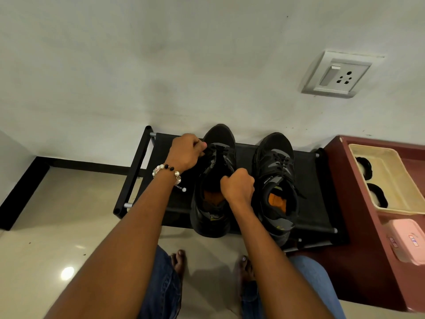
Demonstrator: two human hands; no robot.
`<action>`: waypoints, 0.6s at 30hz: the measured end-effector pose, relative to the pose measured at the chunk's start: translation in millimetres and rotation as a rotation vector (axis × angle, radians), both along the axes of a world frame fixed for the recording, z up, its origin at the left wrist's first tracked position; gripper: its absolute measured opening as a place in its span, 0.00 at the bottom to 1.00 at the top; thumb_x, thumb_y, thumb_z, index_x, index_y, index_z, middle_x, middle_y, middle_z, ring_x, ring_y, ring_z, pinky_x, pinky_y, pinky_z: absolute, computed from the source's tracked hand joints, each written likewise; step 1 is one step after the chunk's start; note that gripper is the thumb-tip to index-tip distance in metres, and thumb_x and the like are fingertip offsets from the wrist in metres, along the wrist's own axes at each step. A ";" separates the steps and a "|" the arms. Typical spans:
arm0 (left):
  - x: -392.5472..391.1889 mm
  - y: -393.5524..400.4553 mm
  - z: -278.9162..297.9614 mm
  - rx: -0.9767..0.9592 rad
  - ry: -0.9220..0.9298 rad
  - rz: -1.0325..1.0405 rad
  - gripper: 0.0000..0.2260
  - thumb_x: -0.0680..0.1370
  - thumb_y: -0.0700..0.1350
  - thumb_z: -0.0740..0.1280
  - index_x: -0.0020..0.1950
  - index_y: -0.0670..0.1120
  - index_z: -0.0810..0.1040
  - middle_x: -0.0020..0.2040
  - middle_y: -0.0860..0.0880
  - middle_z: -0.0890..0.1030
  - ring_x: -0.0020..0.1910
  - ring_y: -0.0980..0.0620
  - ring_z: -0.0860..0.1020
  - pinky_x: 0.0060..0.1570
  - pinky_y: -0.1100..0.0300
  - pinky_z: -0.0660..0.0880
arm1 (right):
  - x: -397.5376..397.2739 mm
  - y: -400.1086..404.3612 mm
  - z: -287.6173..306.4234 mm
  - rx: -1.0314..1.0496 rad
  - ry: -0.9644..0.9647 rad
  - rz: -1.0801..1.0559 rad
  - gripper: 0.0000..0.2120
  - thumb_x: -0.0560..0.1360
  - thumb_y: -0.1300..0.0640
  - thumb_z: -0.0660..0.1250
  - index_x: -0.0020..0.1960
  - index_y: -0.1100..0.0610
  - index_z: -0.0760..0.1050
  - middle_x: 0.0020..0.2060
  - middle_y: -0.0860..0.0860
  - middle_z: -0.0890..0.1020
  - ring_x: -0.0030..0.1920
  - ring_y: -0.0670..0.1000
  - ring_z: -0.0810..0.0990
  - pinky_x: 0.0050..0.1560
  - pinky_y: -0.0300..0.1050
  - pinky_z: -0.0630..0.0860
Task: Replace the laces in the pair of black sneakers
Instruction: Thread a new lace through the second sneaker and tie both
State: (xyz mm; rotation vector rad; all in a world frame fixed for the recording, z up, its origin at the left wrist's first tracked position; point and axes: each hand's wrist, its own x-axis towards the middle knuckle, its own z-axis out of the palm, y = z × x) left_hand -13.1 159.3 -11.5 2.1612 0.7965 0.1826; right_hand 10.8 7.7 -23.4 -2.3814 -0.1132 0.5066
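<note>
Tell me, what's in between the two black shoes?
Between the left sneaker and the right sneaker, the head view shows the right hand, gripping the left sneaker's tongue, and beyond it a bare strip of the black shoe rack.

A low black shoe rack with a dark fabric shelf stands against the white wall. On the wall, up to the right, there is a white switch and socket plate. To the right of the rack stands a dark red cabinet. On its top lies a cream tray with two black round things along its left edge, and near it a pink box. The floor is of glossy beige tiles, with a black skirting along the wall.
</note>
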 end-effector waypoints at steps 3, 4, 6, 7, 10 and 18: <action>-4.8 1.4 15.0 -0.285 -0.245 0.195 0.05 0.78 0.43 0.69 0.42 0.44 0.81 0.35 0.49 0.82 0.36 0.53 0.80 0.42 0.63 0.77 | 2.5 -0.1 1.0 0.010 0.043 0.021 0.13 0.76 0.60 0.64 0.36 0.56 0.63 0.37 0.52 0.70 0.34 0.51 0.70 0.34 0.44 0.68; -6.6 2.9 22.0 -0.380 -0.313 0.250 0.04 0.77 0.42 0.70 0.42 0.45 0.82 0.35 0.49 0.83 0.34 0.53 0.79 0.41 0.62 0.77 | 4.1 -0.9 2.8 0.019 0.059 0.039 0.14 0.76 0.61 0.63 0.36 0.56 0.62 0.35 0.51 0.69 0.32 0.50 0.68 0.32 0.44 0.66; -11.3 5.7 39.0 -0.587 -0.421 0.319 0.02 0.76 0.40 0.70 0.45 0.43 0.82 0.36 0.47 0.83 0.32 0.53 0.80 0.39 0.61 0.78 | 9.9 -3.6 7.7 0.060 0.119 0.082 0.14 0.76 0.62 0.64 0.36 0.57 0.61 0.34 0.52 0.68 0.31 0.50 0.66 0.30 0.43 0.63; -13.9 7.7 48.0 -0.677 -0.464 0.335 0.02 0.77 0.39 0.70 0.46 0.42 0.82 0.37 0.46 0.83 0.33 0.51 0.81 0.39 0.59 0.80 | 13.6 -4.7 10.7 0.092 0.153 0.110 0.12 0.75 0.61 0.65 0.37 0.59 0.63 0.35 0.53 0.70 0.33 0.51 0.68 0.31 0.44 0.65; -20.1 11.3 73.7 -0.826 -0.557 0.311 0.05 0.78 0.38 0.66 0.50 0.39 0.82 0.41 0.43 0.85 0.41 0.46 0.84 0.48 0.53 0.81 | 23.1 -2.8 23.4 0.229 0.151 0.152 0.19 0.68 0.46 0.71 0.46 0.62 0.75 0.43 0.55 0.81 0.44 0.54 0.80 0.42 0.52 0.79; -19.0 -0.6 108.9 -1.244 -0.720 0.078 0.14 0.84 0.40 0.55 0.64 0.34 0.73 0.58 0.34 0.80 0.57 0.40 0.81 0.59 0.49 0.77 | 5.2 14.6 47.5 0.669 0.070 0.380 0.23 0.74 0.50 0.73 0.66 0.56 0.76 0.59 0.48 0.81 0.60 0.46 0.78 0.65 0.50 0.74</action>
